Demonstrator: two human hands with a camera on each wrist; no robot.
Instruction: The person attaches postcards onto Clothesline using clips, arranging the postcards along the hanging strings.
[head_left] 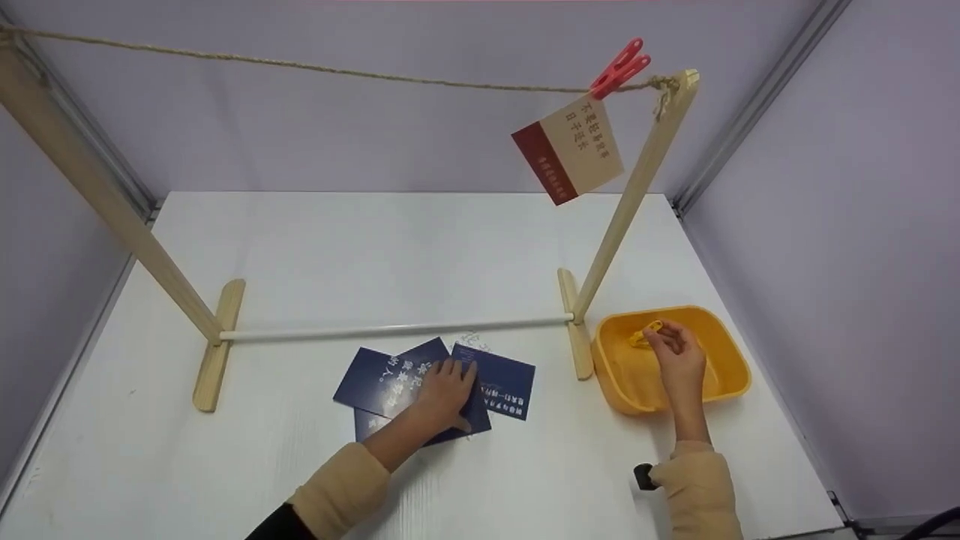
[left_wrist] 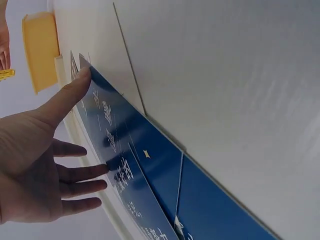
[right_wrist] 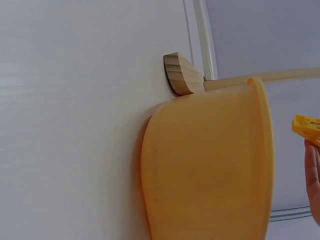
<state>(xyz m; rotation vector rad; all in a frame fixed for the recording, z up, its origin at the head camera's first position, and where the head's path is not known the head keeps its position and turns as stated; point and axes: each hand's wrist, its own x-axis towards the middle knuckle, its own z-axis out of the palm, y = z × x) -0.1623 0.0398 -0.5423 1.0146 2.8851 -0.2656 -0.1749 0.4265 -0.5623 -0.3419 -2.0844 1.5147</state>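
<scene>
Yellow clothespin [head_left: 641, 337] sits between the fingertips of the right hand [head_left: 682, 360], which pinches it above the yellow basin [head_left: 622, 394]; the right wrist view puts it higher than the rim. Its long axis slants in the head view, one end up by the fingertips and the other down and to the left, roughly toward the dark blue cards [head_left: 367, 382]. Those cards lie overlapping on the white table [head_left: 285, 465], well to the left of the clothespin and on the near side of the white bar [head_left: 390, 330].

The left hand [head_left: 442, 394] is the nearer one to the cards, resting over them with its fingers extended and not curled round anything (the left wrist view shows the thumb at a card's edge, though whether it presses there I cannot tell).

What matters most is the rope [head_left: 360, 73]: it runs left to right, higher than both hands and beyond them, so cards and clothespin alike lie below it on the near side. Near its right end, a red clothespin [head_left: 621, 69] holds a beige and dark red card [head_left: 592, 146] that hangs tilted beside the right post [head_left: 637, 180].
</scene>
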